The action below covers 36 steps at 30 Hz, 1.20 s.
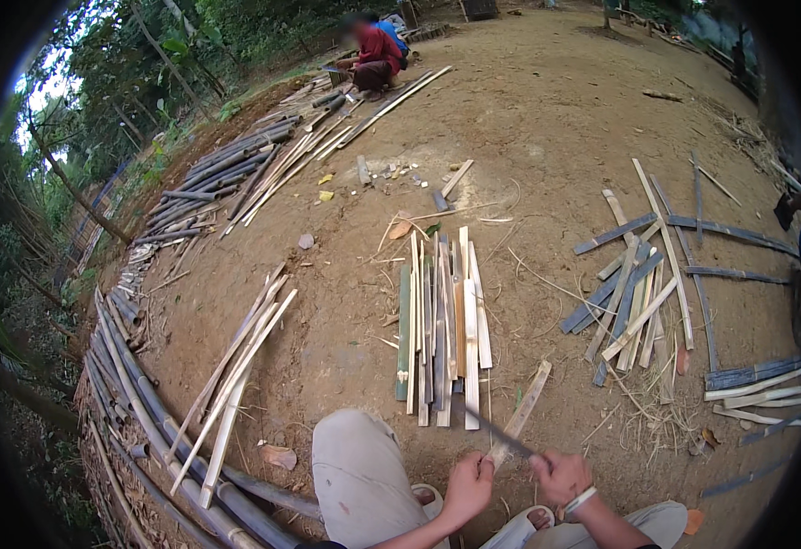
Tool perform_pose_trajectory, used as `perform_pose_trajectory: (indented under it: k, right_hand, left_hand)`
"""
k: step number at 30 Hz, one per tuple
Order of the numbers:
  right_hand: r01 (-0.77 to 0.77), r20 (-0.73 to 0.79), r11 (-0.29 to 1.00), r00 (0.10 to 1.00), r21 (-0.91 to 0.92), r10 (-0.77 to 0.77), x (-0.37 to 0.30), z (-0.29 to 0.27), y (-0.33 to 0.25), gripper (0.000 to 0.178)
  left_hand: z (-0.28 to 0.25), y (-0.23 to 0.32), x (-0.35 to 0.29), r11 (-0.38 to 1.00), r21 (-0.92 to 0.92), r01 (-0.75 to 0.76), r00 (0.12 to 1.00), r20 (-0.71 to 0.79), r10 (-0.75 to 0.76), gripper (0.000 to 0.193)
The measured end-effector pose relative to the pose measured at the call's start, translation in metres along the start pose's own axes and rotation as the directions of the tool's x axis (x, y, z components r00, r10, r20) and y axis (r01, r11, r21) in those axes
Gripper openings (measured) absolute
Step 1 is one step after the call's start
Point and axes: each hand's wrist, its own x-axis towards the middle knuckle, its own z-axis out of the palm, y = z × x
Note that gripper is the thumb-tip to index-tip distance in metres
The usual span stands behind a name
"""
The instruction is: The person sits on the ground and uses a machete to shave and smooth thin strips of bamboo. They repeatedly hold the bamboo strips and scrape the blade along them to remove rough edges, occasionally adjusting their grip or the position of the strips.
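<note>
My left hand (467, 485) is closed around the near end of a pale bamboo strip (527, 403), which slants away from me to the upper right. In my right hand (562, 476) is the handle of a long dark knife (499, 434). Its blade crosses over the strip close to my left fingers and points to the upper left; whether it touches the strip, I cannot tell. A white band circles my right wrist. Just beyond the blade tip lies a bundle of split bamboo strips (442, 320), side by side on the ground.
Loose strips (236, 384) and dark bamboo poles (181, 430) lie at my left. At right is a crossed pile of strips (634, 293) with thin shavings. More poles (227, 169) lie far left, near a crouching person in red (378, 55). Another person shows partly at the right edge.
</note>
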Motion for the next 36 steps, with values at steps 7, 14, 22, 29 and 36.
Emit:
perform_pose_trajectory:
  k: [7,14,22,29,36]
  right_hand:
    - [0.111,0.059,0.993,0.992,0.047,-0.113,0.010,0.000,-0.007,0.044]
    - [0.156,-0.031,0.983,0.988,0.093,-0.153,0.009,0.003,-0.026,0.044]
    - [0.053,0.028,0.985,0.998,0.164,-0.058,0.022,-0.006,-0.024,0.046]
    - [0.001,0.004,0.989,1.000,0.148,-0.001,0.035,0.007,-0.019,0.043]
    - [0.050,0.000,0.992,0.999,0.115,-0.050,0.045,0.007,0.013,0.050]
  left_hand:
    - [-0.007,0.002,0.015,0.999,-0.037,-0.007,1.000,-0.016,0.007,0.025]
    - [-0.007,-0.012,0.023,0.999,-0.038,-0.022,0.998,-0.060,0.020,0.028]
    - [0.019,-0.035,0.050,0.998,0.014,-0.060,0.994,-0.094,0.061,0.033]
    - [0.012,-0.042,0.040,0.986,-0.007,-0.166,0.977,-0.138,0.164,0.032]
    - [0.000,0.004,0.052,0.999,-0.020,-0.049,0.999,-0.021,0.049,0.026]
